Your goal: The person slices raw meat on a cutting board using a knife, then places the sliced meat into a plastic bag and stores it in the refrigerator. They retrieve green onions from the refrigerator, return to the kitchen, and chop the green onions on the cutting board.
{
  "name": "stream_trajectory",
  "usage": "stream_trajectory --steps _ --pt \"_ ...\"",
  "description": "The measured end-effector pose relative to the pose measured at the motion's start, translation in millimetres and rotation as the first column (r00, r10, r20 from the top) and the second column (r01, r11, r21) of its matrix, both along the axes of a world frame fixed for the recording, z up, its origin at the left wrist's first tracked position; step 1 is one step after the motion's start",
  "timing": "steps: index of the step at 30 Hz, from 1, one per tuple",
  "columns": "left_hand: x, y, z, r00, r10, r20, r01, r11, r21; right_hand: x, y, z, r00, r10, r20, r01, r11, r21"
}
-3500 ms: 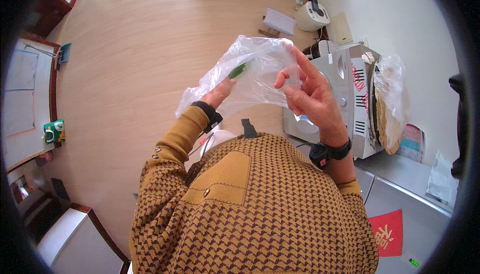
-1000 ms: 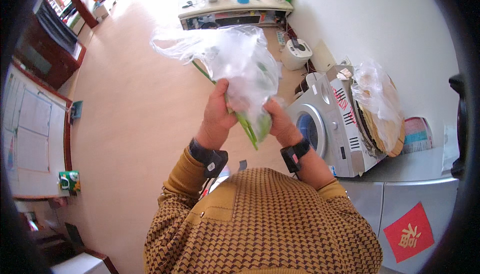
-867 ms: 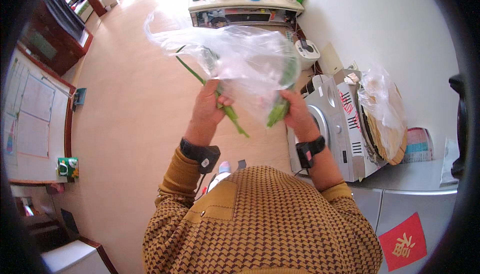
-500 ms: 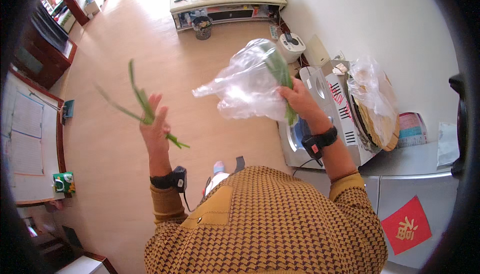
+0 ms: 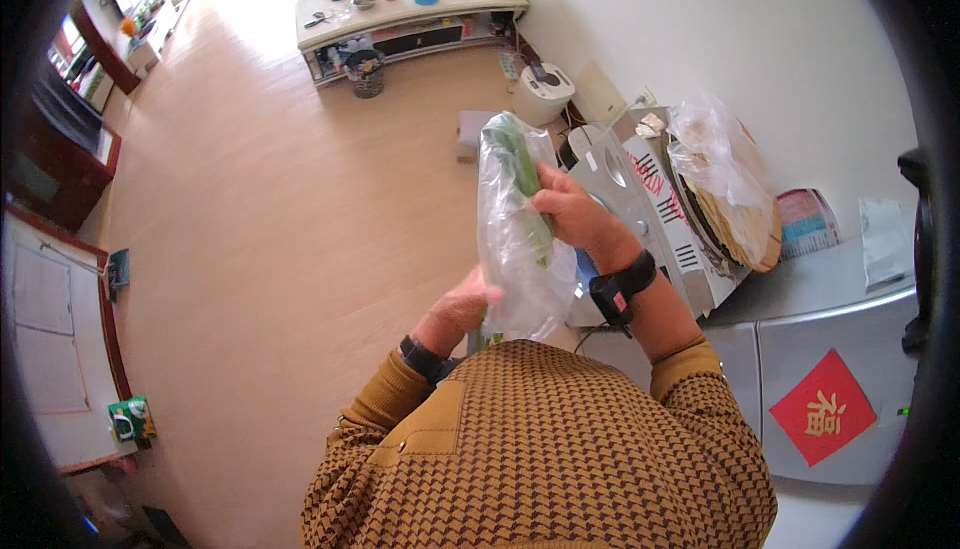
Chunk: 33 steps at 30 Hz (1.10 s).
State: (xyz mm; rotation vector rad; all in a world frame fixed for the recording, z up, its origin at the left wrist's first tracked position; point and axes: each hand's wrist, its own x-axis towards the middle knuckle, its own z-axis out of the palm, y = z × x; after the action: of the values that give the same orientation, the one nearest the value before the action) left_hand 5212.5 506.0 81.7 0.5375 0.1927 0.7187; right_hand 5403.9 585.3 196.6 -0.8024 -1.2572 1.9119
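A clear plastic bag (image 5: 505, 239) hangs upright in front of my chest, wrapped around long green scallions (image 5: 518, 154). My right hand (image 5: 575, 207) is closed around the scallions and the bag's side, at the upper right. At the bag's lower left is my left hand (image 5: 462, 304), its fingers curled and slightly blurred against the plastic. Bits of green stalk show just below this hand, close to my jacket. The bag hides most of what the left hand grips.
To the right, a silver fridge (image 5: 830, 329) carries a box, round woven trays (image 5: 755, 214) and another plastic bag. A white rice cooker (image 5: 543, 94) stands beyond my right hand. Farther off are a wire waste bin (image 5: 365, 74) and a low table (image 5: 400, 19) with a blue jug.
My left hand has come right and down from the far left, bringing its loose green stalks to the bag. The bag has moved slightly and now hangs lengthwise around the scallions.
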Motion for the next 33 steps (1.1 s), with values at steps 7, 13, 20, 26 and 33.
stream_trajectory --steps 7,13,20,26,33 --pt "17 13 -18 0.962 -0.153 -0.227 0.116 0.979 -0.167 4 -3 -11 0.909 -0.193 0.369 0.078 0.949 0.304" --pt "-12 34 -14 0.721 0.205 -0.662 -0.026 0.962 0.270 61 2 -23 0.805 -0.399 0.439 0.272 0.906 0.324" --pt "-2 34 48 0.466 0.686 -0.559 0.560 0.260 0.787 74 -30 -94 0.214 -0.614 0.760 -0.683 0.462 0.566" --pt "2 97 53 0.854 0.208 -0.476 0.179 0.742 0.646 55 -106 -36 0.836 -0.274 0.475 -0.272 0.545 0.793" --pt "175 22 12 0.999 0.036 0.037 -0.016 0.900 -0.436 129 -83 -38 0.134 -0.986 0.096 0.094 0.110 0.990"
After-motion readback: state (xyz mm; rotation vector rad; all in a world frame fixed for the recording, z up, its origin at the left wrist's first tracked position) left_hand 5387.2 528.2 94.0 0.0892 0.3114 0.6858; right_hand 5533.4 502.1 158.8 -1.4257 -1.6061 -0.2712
